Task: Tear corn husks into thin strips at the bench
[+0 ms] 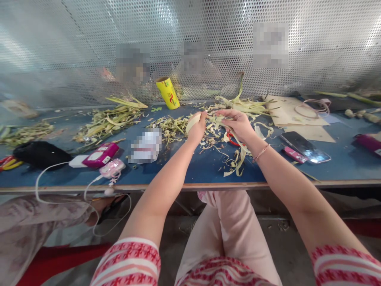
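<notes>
Head view shows both hands just above the middle of the blue worktop (pixel 193 171). The left hand (pixel 197 129) is closed around a pale corn husk (pixel 191 120). The right hand (pixel 239 125) pinches a thin husk strip (pixel 216 118) that reaches across to the left hand. Loose husk scraps (pixel 235 163) lie below them. Red scissors (pixel 231 140) lie just under the right hand, and a phone (pixel 305 147) lies further right.

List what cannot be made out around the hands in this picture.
Head view:
- Red tool: mostly hidden under right hand.
- Leaf strip: its end hidden inside left hand.
- White packet: blurred out.
- Yellow roll: print too small.
</notes>
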Demonstrator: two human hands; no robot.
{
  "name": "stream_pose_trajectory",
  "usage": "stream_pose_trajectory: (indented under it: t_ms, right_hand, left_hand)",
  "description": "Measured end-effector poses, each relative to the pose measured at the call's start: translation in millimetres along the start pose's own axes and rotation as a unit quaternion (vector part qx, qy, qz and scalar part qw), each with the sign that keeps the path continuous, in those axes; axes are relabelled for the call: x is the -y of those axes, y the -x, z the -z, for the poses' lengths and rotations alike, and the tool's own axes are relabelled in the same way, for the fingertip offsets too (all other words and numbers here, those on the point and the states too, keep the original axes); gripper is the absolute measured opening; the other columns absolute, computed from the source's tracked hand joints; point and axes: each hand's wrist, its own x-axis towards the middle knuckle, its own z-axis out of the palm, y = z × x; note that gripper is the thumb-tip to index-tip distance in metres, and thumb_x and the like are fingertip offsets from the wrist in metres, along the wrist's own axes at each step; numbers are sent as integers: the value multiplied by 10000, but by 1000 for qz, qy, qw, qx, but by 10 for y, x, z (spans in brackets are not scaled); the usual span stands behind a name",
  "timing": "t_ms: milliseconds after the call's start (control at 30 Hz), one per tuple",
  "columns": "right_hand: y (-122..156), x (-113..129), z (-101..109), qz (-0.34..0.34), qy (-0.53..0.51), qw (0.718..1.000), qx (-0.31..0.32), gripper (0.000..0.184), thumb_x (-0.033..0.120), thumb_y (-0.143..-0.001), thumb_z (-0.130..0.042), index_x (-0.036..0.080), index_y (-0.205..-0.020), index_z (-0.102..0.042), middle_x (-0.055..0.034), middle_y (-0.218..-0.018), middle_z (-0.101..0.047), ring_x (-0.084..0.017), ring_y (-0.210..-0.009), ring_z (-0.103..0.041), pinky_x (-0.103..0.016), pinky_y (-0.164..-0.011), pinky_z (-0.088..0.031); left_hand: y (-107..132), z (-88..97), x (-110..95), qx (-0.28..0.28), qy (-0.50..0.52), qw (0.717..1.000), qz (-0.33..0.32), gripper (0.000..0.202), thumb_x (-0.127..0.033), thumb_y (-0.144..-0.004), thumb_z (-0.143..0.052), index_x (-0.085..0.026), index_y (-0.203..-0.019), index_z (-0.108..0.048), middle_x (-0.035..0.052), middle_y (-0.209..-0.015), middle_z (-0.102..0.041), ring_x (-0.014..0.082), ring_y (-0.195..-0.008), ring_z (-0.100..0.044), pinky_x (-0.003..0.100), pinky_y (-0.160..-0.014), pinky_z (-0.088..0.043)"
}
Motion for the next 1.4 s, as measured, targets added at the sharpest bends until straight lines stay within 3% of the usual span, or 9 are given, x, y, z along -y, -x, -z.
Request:
stream_pose_trajectory:
  t_ms: [100, 300, 533, 700, 767, 867, 1033, 1233, 1400]
  right_hand:
    - [-24, -8, 31, -13, -22, 1000, -16, 321, 225, -721, -697, 195, -1038, -726, -54, -1085, -719, -53, -547, -496, -231, -464, -468]
    - [-71, -55, 97, -8, -22, 998, -59, 320, 269, -745, -681, 188, -1053, -704, -73, -1097, -704, -73, -599, -495, -221, -436, -409]
    - [-27, -48, 35, -25, -16, 1000, -10, 342, 342, -804, -646, 240, -1131, -642, -51, -1200, -652, -86, -678, -567, -237, -565, -525]
    - [-24, -121, -27, 3, 78, 997, 7, 318, 316, -785, -654, 229, -1091, -648, -48, -1075, -665, -134, -756, -628, -292, -662, -557]
    - [-27, -140, -20, 52, 183, 982, 8, 251, 262, -780, -646, 207, -1022, -680, -49, -940, -660, -156, -739, -610, -334, -696, -548]
    - [-17, -128, 9, 152, 342, 927, 21, 104, 215, -799, -624, 179, -844, -710, -61, -806, -600, -194, -774, -579, -394, -788, -517]
    - [16, -56, 20, 266, 434, 857, 85, 143, 244, -869, -567, 191, -793, -677, -101, -908, -574, -236, -894, -549, -436, -880, -470]
    - [34, -15, -30, 256, 444, 843, 165, 213, 198, -924, -416, 201, -757, -549, -80, -786, -567, -214, -790, -527, -376, -789, -460]
    - [31, -15, -16, 222, 450, 861, 83, 209, 130, -859, -420, 215, -670, -452, -41, -674, -517, -172, -678, -486, -309, -687, -421]
  left_hand:
    - [4, 3, -18, 4, 6, 1000, 10, 499, -576, -940, -390, -194, -718, -622, -12, -467, -422, 176, -606, -572, 341, -738, -456]
    - [48, 11, -51, 9, 1, 1000, -9, 523, -632, -917, -383, -205, -726, -617, -5, -483, -443, 172, -598, -562, 336, -708, -454]
    - [82, -52, -48, 59, 88, 994, 17, 596, -738, -873, -278, -214, -786, -547, -25, -500, -429, 119, -462, -459, 289, -546, -389]
    - [119, -105, -82, 81, 126, 989, 15, 564, -725, -877, -294, -213, -815, -523, -18, -551, -487, 108, -484, -502, 262, -543, -399]
    - [114, -109, -73, 82, 122, 989, 16, 527, -689, -898, -316, -213, -835, -532, -24, -552, -487, 106, -471, -494, 258, -534, -394]
    - [89, -89, -52, 85, 84, 993, -1, 450, -605, -933, -369, -210, -836, -562, -34, -528, -462, 110, -464, -476, 258, -541, -387]
    - [42, -19, -63, 95, 13, 992, -80, 311, -432, -932, -495, -194, -775, -619, -5, -622, -565, 139, -633, -553, 252, -658, -428]
    - [35, 13, -97, 98, 3, 992, -86, 322, -407, -930, -480, -179, -821, -681, 45, -882, -715, 171, -892, -629, 248, -855, -457]
    - [57, 10, -92, 117, 2, 993, 23, 478, -569, -917, -419, -196, -862, -713, 70, -779, -705, 233, -843, -658, 305, -768, -479]
